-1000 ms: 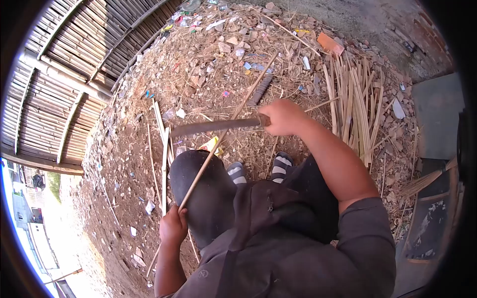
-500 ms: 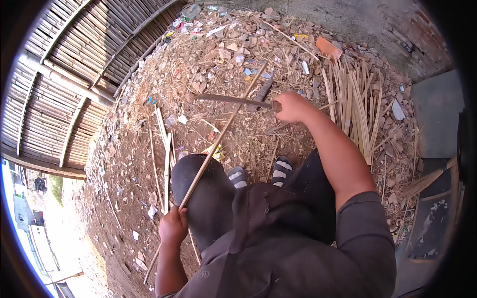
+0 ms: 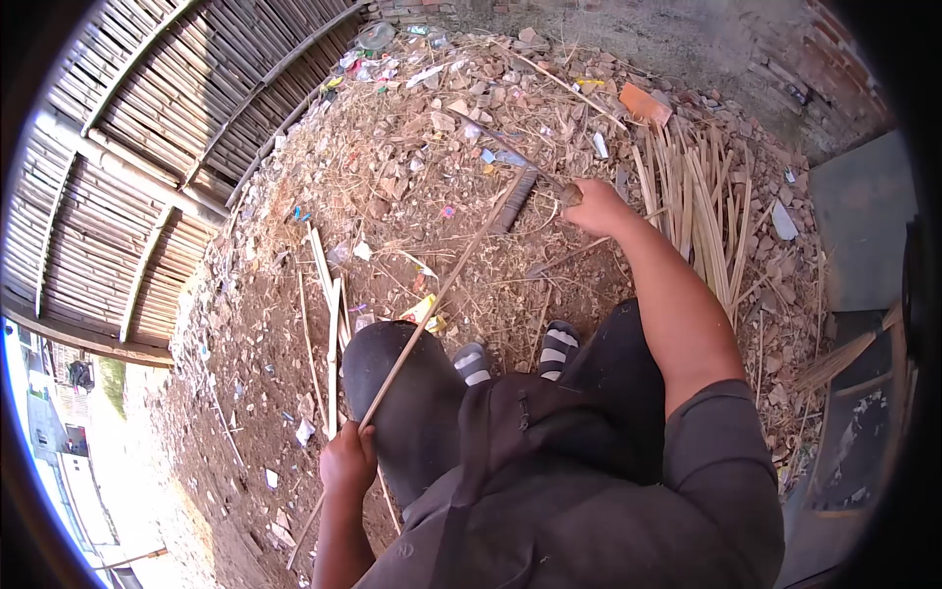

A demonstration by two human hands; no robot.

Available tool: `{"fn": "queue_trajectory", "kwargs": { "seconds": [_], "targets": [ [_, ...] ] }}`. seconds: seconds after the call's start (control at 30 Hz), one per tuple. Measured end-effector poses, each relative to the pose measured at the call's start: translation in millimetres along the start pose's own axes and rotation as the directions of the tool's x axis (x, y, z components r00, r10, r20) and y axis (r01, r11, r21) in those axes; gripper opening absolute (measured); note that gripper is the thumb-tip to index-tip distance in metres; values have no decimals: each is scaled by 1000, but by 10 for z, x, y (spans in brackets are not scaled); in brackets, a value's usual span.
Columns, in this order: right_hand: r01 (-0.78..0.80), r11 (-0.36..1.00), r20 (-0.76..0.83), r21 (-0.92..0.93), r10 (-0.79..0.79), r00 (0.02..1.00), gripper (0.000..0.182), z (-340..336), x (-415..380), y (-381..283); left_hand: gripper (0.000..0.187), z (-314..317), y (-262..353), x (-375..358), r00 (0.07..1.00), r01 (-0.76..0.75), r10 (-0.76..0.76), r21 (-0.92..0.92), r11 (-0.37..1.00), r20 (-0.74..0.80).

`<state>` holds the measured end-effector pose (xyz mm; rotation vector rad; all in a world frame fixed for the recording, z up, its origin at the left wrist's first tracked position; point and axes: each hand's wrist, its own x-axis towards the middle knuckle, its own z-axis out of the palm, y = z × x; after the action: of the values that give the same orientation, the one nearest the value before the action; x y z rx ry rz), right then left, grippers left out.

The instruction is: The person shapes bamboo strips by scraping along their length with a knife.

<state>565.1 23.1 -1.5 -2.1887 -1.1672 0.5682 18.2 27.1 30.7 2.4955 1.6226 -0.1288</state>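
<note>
My left hand (image 3: pixel 347 459) is closed round a long, thin bamboo strip (image 3: pixel 447 283), which slants over my left knee. The strip's far end overlaps a dark ribbed bar (image 3: pixel 516 200) on the ground. My right hand (image 3: pixel 596 208) grips the handle of a machete (image 3: pixel 520 152). Its narrow dark blade points up and to the left, past the strip's far end.
A pile of split bamboo strips (image 3: pixel 699 211) lies to my right, with several more strips (image 3: pixel 329 314) left of my knee. Rubble and litter cover the ground. A bamboo wall (image 3: pixel 147 108) stands left; a grey panel (image 3: pixel 865 221) stands right.
The machete has swung from lying across the strip to pointing up and left beyond its end. My right hand moved slightly right; the strip's far end came lower, and my left hand shifted slightly down.
</note>
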Motion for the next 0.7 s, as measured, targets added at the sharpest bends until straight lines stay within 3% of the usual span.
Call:
{"fn": "queue_trajectory", "kwargs": {
  "seconds": [0.03,0.13,0.23,0.33,0.43,0.53,0.7],
  "targets": [
    [3,1000,29,24,-4,1000,34,5,-58,-1,31,-16,-3,0,1000,-2,2,0,1000,7],
    [190,971,55,-148,-184,981,32,44,-219,-241,30,-25,10,16,1000,-3,3,-14,1000,30],
    [310,919,238,-242,-254,937,32,-30,-581,-712,29,-30,92,15,1000,-1,3,-50,999,22],
    [420,876,369,-237,-319,873,37,3,-505,-663,30,46,22,24,1000,-22,22,-77,997,-5],
    [172,985,168,-22,-166,972,39,150,-22,-110,32,4,-1,-8,1000,8,-6,-51,999,25],
    [118,993,16,-8,-118,993,41,179,17,0,33,-112,19,29,998,12,-9,-53,999,65],
    [290,917,320,-273,-198,926,41,100,-442,-602,33,-77,-11,56,997,-31,36,-80,996,64]
  ]
}}
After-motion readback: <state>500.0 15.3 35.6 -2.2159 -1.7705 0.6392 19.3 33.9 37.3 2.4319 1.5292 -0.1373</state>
